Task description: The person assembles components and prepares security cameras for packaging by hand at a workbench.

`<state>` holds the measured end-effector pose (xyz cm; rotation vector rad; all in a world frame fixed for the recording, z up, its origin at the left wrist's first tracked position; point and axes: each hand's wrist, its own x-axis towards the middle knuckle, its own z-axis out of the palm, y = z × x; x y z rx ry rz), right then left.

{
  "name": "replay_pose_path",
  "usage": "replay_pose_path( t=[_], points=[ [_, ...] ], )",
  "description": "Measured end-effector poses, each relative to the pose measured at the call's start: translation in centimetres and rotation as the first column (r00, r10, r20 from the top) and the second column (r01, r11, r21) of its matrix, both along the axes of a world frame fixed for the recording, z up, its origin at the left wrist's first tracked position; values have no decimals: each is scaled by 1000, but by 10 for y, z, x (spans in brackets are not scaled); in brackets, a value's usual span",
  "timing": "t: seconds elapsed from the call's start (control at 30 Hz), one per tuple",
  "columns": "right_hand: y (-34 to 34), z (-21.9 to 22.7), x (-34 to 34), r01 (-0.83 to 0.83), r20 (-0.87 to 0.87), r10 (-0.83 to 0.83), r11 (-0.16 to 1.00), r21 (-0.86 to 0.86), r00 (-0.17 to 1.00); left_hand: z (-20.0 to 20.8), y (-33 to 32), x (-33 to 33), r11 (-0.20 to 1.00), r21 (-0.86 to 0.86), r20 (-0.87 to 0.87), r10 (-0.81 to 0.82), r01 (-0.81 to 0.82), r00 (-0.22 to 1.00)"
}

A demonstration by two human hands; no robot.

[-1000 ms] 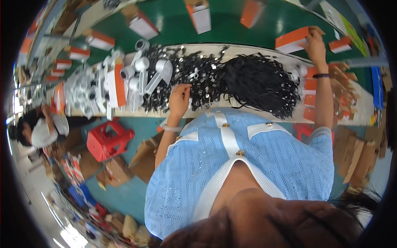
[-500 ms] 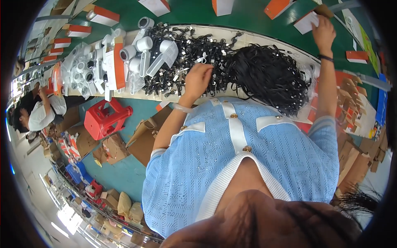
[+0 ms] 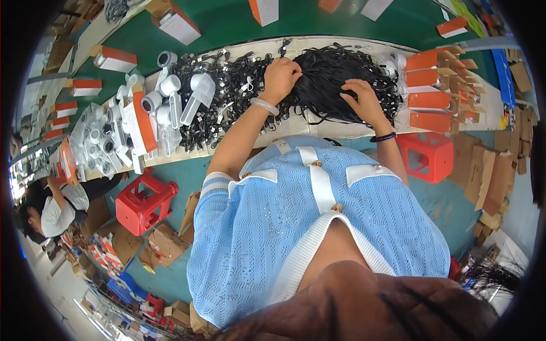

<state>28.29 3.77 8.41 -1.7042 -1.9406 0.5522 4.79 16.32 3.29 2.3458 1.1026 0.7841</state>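
Note:
A large heap of black cords [image 3: 333,71] lies on the pale workbench [image 3: 341,132] in front of me. My left hand [image 3: 281,75], with a pale bangle at the wrist, is closed on a bunch of cords at the left side of the heap. On the right side, my right hand [image 3: 364,101] rests on top of the heap with its fingers apart, a dark band on its wrist. More cords with silver tags [image 3: 224,94] spread to the left.
White handheld devices and their trays [image 3: 165,105] fill the bench's left end. Folded orange-and-white boxes [image 3: 429,91] are stacked at the right. A green belt [image 3: 227,25] carries boxes behind. Red stools [image 3: 142,199] [image 3: 432,156], cardboard [image 3: 489,170] and a seated co-worker [image 3: 57,207] surround me.
My right hand has come back from an orange-and-white box at the far right and now lies on the cord heap. The left hand stayed on the heap and closed on cords.

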Motion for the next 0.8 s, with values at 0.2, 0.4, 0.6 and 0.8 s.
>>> replay_pose_path(
  t=[0.2,0.4,0.6,0.8],
  points=[
    [19,19,-29,-54,-73,67,984,172,995,29,10,-10,977,-198,162,-43,75,986],
    [66,39,-65,-134,-180,188,951,277,965,68,17,-14,930,-310,397,-63,199,916],
    [106,53,-82,-283,-517,292,954,100,804,137,14,-38,799,-460,773,144,388,618],
    [117,-15,-63,-72,204,84,995,-65,975,100,-4,-66,837,-529,565,222,142,795]
  ],
)
